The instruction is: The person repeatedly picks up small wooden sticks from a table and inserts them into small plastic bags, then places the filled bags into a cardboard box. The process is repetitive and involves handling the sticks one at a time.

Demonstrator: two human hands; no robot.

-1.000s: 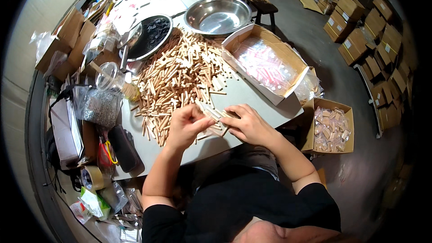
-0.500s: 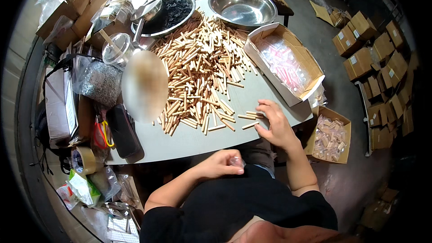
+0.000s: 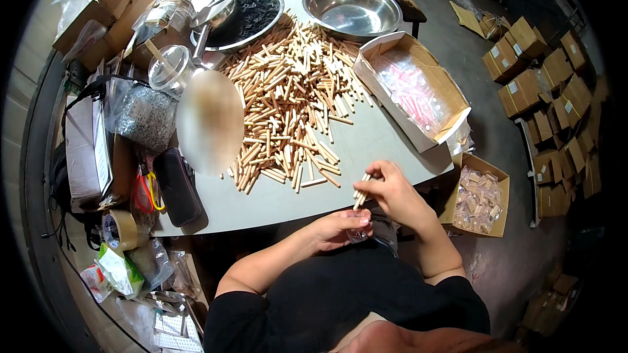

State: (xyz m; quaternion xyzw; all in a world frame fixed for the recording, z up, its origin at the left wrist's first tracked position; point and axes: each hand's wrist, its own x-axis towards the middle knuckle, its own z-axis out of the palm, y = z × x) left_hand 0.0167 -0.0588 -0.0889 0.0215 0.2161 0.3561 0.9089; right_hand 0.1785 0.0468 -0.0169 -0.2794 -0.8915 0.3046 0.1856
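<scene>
My left hand [image 3: 333,229] is closed on a small clear plastic bag [image 3: 358,234], held just off the table's front edge. Pinched in my right hand [image 3: 394,191] are several short wooden dowels [image 3: 360,196]. Their lower ends point down at the bag's mouth; whether any of them are inside it I cannot tell. Beyond both hands, a large heap of the same wooden dowels [image 3: 288,111] spreads over the pale table [image 3: 242,210].
On the right stands an open cardboard box [image 3: 451,132] of clear and pink plastic bags; below it, a carton [image 3: 500,219] holds filled bags. A steel basin [image 3: 353,29] and a basin of dark pieces [image 3: 281,10] stand behind the heap. Left lie a phone [image 3: 176,189] and scissors [image 3: 157,193].
My right hand has picked up the loose dowels from the table's front and brought them toward my left hand. The left hand has risen slightly rightward with the bag.
</scene>
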